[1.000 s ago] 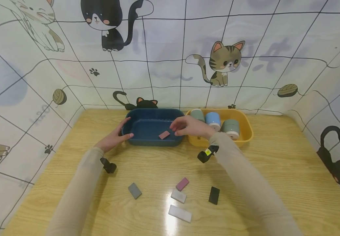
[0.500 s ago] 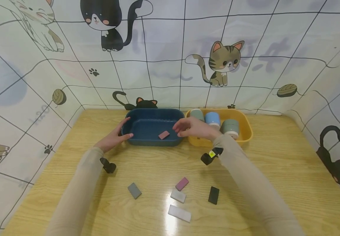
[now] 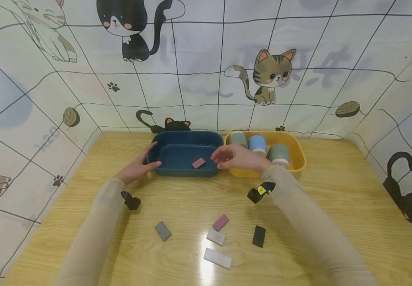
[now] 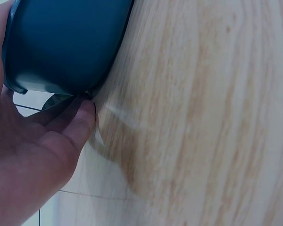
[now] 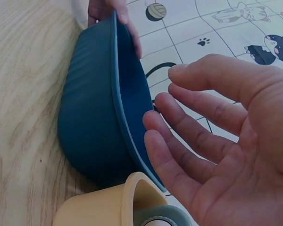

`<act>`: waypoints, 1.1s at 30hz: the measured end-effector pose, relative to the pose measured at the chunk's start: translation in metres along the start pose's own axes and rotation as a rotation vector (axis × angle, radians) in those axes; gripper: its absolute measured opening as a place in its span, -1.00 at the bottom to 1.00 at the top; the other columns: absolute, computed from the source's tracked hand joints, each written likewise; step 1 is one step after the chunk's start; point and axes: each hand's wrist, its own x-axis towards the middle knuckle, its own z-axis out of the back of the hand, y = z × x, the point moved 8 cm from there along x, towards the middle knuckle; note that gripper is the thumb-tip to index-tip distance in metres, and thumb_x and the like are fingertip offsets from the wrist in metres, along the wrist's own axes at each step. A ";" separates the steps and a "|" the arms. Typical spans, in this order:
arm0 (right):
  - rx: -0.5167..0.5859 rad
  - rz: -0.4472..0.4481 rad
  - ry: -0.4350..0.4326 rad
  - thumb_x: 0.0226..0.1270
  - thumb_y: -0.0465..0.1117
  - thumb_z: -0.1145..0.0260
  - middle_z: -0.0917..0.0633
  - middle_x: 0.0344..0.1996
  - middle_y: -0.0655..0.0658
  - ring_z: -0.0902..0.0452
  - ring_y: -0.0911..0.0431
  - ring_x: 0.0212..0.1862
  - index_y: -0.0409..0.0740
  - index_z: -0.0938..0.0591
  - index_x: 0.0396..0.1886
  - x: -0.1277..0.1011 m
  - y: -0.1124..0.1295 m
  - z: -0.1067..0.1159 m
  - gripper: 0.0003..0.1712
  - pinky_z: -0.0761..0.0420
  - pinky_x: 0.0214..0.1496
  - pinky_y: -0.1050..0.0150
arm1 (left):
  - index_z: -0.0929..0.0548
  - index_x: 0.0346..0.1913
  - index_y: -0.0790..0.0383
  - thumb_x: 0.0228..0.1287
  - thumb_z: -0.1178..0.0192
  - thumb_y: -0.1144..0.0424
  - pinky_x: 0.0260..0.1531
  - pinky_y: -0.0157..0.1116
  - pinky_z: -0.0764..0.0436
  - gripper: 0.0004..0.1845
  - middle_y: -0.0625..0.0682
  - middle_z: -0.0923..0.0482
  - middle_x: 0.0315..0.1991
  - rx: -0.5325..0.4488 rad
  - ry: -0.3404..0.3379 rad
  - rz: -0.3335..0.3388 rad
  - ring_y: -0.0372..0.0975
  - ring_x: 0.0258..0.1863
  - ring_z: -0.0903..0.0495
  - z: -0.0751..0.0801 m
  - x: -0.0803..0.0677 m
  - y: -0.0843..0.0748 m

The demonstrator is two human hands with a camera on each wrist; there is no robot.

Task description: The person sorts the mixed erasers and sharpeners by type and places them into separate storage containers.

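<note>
A dark blue tray (image 3: 188,134) stands at the back of the wooden table, with a small pink block (image 3: 199,163) lying flat inside it. My left hand (image 3: 138,167) grips the tray's left end, thumb over the rim and fingers against the outer wall; the left wrist view shows that hand (image 4: 33,155) pressed to the tray (image 4: 66,42). My right hand (image 3: 232,157) hovers over the tray's right end, fingers spread and relaxed, holding nothing. In the right wrist view the open palm (image 5: 217,141) faces the tray's rim (image 5: 115,94).
A yellow tray (image 3: 297,159) with three cups stands right of the blue one. Near the front edge lie a grey block (image 3: 163,230), a pink block (image 3: 220,222), a light grey block (image 3: 216,237), a long white block (image 3: 218,258) and a black block (image 3: 259,236).
My right hand has drawn back a little to the right, away from the pink block in the tray. The left hand and the tray have stayed put.
</note>
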 end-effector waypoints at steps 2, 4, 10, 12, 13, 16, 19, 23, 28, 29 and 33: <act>0.001 0.007 0.008 0.30 -0.37 -0.29 -0.63 -0.08 -0.17 -0.55 0.01 -0.04 -0.33 -0.55 0.09 -0.001 0.000 -0.002 -0.64 -0.57 -0.03 0.18 | 0.16 0.55 -0.18 0.41 -0.15 0.11 0.32 0.21 0.14 -0.15 0.04 0.41 0.54 -0.014 0.000 -0.009 0.01 0.48 0.40 0.000 0.000 0.000; -0.001 0.016 0.019 0.30 -0.37 -0.30 -0.62 -0.07 -0.21 -0.55 0.01 -0.04 -0.33 -0.54 0.09 -0.003 0.001 -0.003 -0.63 -0.57 -0.03 0.18 | 0.16 0.55 -0.18 0.41 -0.16 0.11 0.33 0.20 0.16 -0.14 0.03 0.41 0.54 -0.025 0.002 -0.009 -0.01 0.48 0.41 -0.001 0.000 0.000; -0.023 0.043 0.041 0.29 -0.34 -0.32 -0.60 -0.03 -0.31 -0.54 0.04 -0.07 -0.26 -0.57 0.07 -0.010 0.008 -0.010 -0.65 -0.55 -0.02 0.17 | 0.17 0.55 -0.23 0.41 -0.15 0.08 0.33 0.18 0.16 -0.15 0.01 0.42 0.54 -0.024 0.006 0.006 -0.03 0.48 0.41 0.000 0.001 0.001; -0.028 0.052 0.047 0.29 -0.35 -0.31 -0.60 -0.04 -0.31 -0.54 0.04 -0.08 -0.26 -0.58 0.07 -0.012 0.010 -0.012 -0.65 -0.55 -0.01 0.16 | 0.16 0.55 -0.25 0.41 -0.15 0.07 0.33 0.18 0.15 -0.15 0.02 0.42 0.54 -0.021 0.004 0.010 -0.03 0.48 0.40 0.000 0.002 0.002; -0.032 0.057 0.050 0.28 -0.35 -0.31 -0.60 -0.05 -0.30 -0.54 0.04 -0.08 -0.26 -0.58 0.06 -0.013 0.010 -0.014 -0.66 -0.54 0.00 0.15 | 0.16 0.54 -0.25 0.41 -0.15 0.07 0.33 0.18 0.15 -0.15 0.01 0.42 0.54 -0.019 0.003 0.012 -0.03 0.48 0.40 0.000 0.002 0.002; -0.040 0.070 0.053 0.28 -0.35 -0.31 -0.61 -0.07 -0.26 -0.53 0.05 -0.08 -0.26 -0.58 0.06 -0.015 0.010 -0.017 -0.66 -0.54 0.00 0.15 | 0.16 0.54 -0.26 0.40 -0.16 0.06 0.33 0.19 0.14 -0.15 0.01 0.41 0.54 -0.014 0.003 0.016 -0.02 0.48 0.39 0.000 0.002 0.002; -0.056 0.090 0.052 0.29 -0.36 -0.30 -0.62 -0.10 -0.23 -0.53 0.05 -0.09 -0.24 -0.59 0.04 -0.018 0.010 -0.019 -0.68 -0.54 0.01 0.15 | 0.16 0.54 -0.25 0.40 -0.17 0.06 0.33 0.19 0.14 -0.14 0.01 0.41 0.54 -0.017 0.003 0.016 -0.02 0.48 0.40 0.000 0.002 0.001; -0.075 0.100 0.057 0.29 -0.38 -0.29 -0.64 -0.15 -0.14 -0.54 0.07 -0.09 -0.21 -0.60 0.03 -0.022 0.009 -0.022 -0.69 -0.54 0.02 0.15 | 0.16 0.55 -0.25 0.39 -0.17 0.07 0.32 0.20 0.14 -0.14 0.00 0.41 0.54 -0.021 0.005 0.012 -0.02 0.48 0.40 0.000 0.001 -0.001; -0.090 0.089 0.076 0.30 -0.37 -0.28 -0.64 -0.16 -0.04 -0.54 0.08 -0.07 -0.21 -0.60 0.04 -0.028 0.009 -0.027 -0.69 -0.54 0.04 0.14 | 0.16 0.54 -0.27 0.40 -0.16 0.07 0.32 0.20 0.13 -0.15 -0.01 0.42 0.54 -0.023 0.006 0.012 -0.02 0.48 0.41 -0.001 0.001 0.000; -0.089 0.085 0.080 0.30 -0.37 -0.28 -0.64 -0.16 -0.04 -0.54 0.08 -0.07 -0.21 -0.60 0.04 -0.030 0.009 -0.028 -0.69 -0.54 0.04 0.15 | 0.16 0.54 -0.26 0.40 -0.16 0.07 0.32 0.20 0.13 -0.15 -0.01 0.42 0.54 -0.023 0.005 0.013 -0.02 0.48 0.40 -0.001 0.001 0.000; -0.078 0.079 0.087 0.29 -0.39 -0.27 -0.64 -0.14 -0.04 -0.53 0.07 -0.06 -0.22 -0.60 0.04 -0.038 0.012 -0.031 -0.69 -0.55 0.03 0.16 | 0.16 0.55 -0.25 0.40 -0.16 0.06 0.32 0.20 0.14 -0.14 0.00 0.42 0.54 -0.024 0.006 0.017 -0.01 0.48 0.41 -0.001 0.000 -0.001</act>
